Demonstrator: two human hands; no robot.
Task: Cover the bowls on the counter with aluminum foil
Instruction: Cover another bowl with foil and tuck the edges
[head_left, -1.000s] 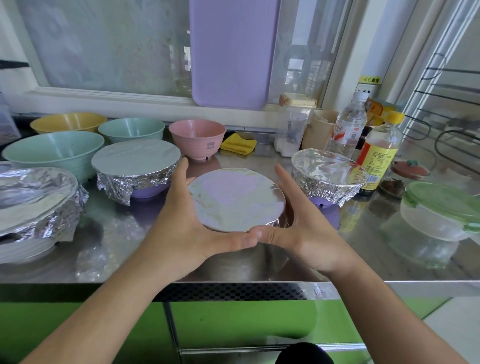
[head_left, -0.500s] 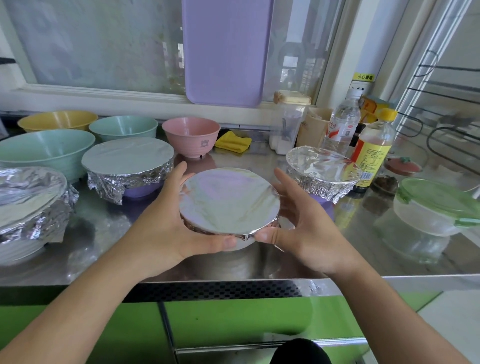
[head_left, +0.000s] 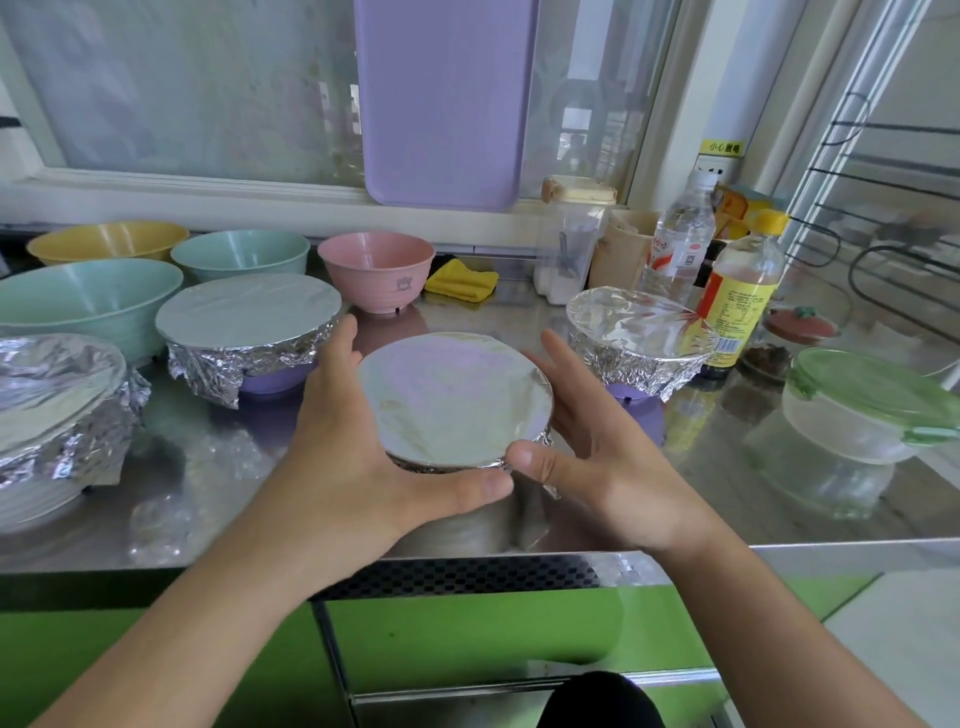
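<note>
The bowl in the middle (head_left: 453, 397) sat near the front edge of the shiny metal counter (head_left: 701, 467), and smooth foil was pulled flat over its top. The left hand (head_left: 353, 457) cupped its left side, with the fingers curved round the back rim and the thumb pressed along the front edge. The right hand (head_left: 597, 447) was at the right side. Its thumb touched the front rim next to the left thumb, but its fingers were straight and spread, a little apart from the bowl.

Just to the left stood a purple bowl with foil on top (head_left: 249, 325), its foil edges crinkled down the sides. Further left, at the edge of the view, was another foil-wrapped bowl (head_left: 57, 400). To the right sat a small purple bowl with crinkly foil (head_left: 639, 332).

Behind these, four bowls had no foil: a big green bowl (head_left: 88, 301), a yellow bowl (head_left: 104, 241), a smaller green bowl (head_left: 241, 254) and a pink bowl (head_left: 376, 270). A yellow cloth (head_left: 461, 280) lay beside the pink one.

On the right stood a water bottle (head_left: 678, 239) and a bottle with a yellow cap (head_left: 740, 291). Near the right edge was a clear box with a green lid (head_left: 872, 405). A purple board (head_left: 444, 98) leaned against the window behind.
</note>
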